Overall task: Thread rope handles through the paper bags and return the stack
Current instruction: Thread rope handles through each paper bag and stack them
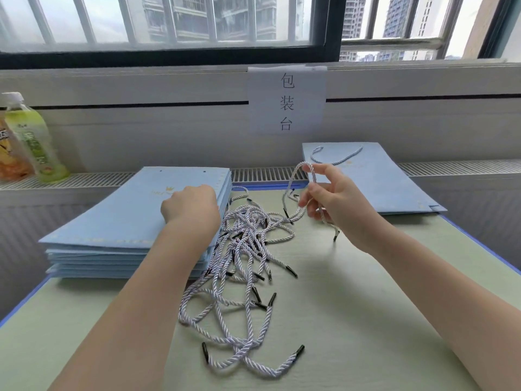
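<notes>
Above the rope pile (248,249), right hand (335,198) pinches 1 rope handle (303,167).

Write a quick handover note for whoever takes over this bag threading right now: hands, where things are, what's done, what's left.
Left hand: curled, resting at the right edge of the unthreaded bag stack.
Right hand: holds one rope handle raised above the table.
Loose ropes lie piled mid-table.
Done: a threaded bag lies at back right with its handle in.
Left: thread the left stack, then return it.
</notes>
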A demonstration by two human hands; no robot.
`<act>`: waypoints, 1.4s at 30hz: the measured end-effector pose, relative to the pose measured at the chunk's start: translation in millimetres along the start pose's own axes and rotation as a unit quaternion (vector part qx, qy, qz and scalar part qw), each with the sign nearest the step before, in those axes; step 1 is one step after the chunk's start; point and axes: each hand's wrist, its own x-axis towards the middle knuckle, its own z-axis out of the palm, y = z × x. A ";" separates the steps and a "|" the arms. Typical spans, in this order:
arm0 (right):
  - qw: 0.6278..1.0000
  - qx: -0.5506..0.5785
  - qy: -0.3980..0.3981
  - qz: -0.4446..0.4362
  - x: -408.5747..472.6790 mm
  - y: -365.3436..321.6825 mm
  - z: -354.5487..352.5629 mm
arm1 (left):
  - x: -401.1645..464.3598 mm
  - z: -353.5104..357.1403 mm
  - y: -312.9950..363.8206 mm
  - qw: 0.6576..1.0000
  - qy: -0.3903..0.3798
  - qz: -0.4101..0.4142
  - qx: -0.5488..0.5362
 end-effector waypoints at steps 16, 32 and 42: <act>0.997 -0.067 -0.035 -0.030 -0.3 3.6 6.3 | -8.8 -19.2 0.9 0.989 0.138 0.025 -0.041; 0.968 0.188 0.047 0.158 3.4 -14.6 -26.2 | -42.8 -5.8 57.2 0.898 0.321 0.237 -0.186; 0.944 -0.189 0.035 0.268 9.5 -18.4 -87.0 | -6.8 7.1 35.3 0.768 -0.001 0.008 -0.640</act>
